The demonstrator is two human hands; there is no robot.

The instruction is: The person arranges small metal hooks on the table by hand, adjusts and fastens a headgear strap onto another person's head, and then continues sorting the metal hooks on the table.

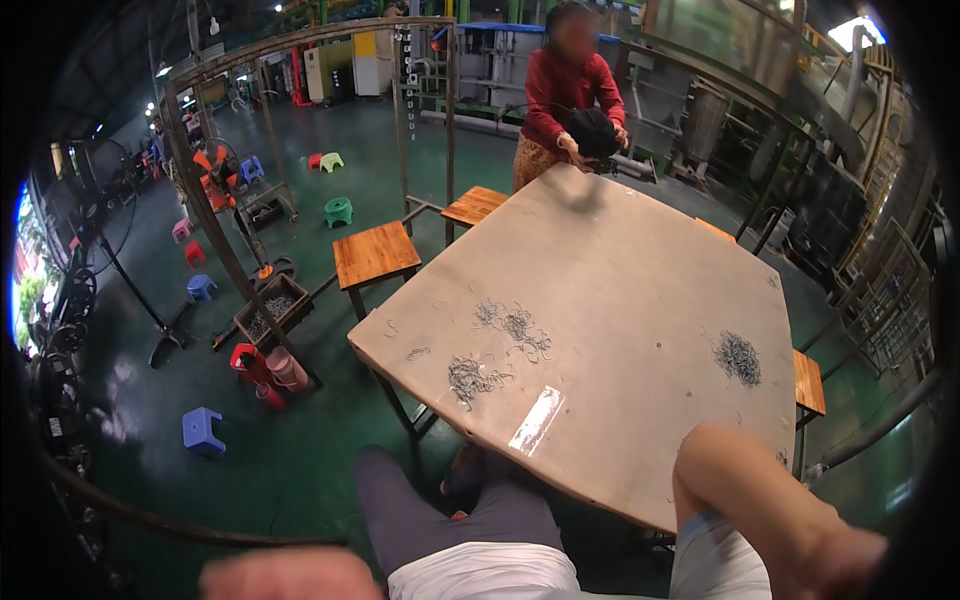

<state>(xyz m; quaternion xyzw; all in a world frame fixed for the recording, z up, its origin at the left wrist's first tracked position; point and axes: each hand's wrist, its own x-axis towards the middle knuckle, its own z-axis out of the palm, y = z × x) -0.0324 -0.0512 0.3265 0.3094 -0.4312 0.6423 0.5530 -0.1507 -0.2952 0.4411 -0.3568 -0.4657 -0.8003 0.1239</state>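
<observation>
Left hand [290, 577], right hand [848, 562]: both blurry low in frame, can't tell if they're gripping. Careless right elbow [712, 452] could knock metal bits [738, 360] off the desk [610, 280].

White top [485, 572] worn with plain, dark purplish-grey trousers [415, 515].

Small piles of thin bent pieces [738, 359] lie on the table [620, 265].
</observation>
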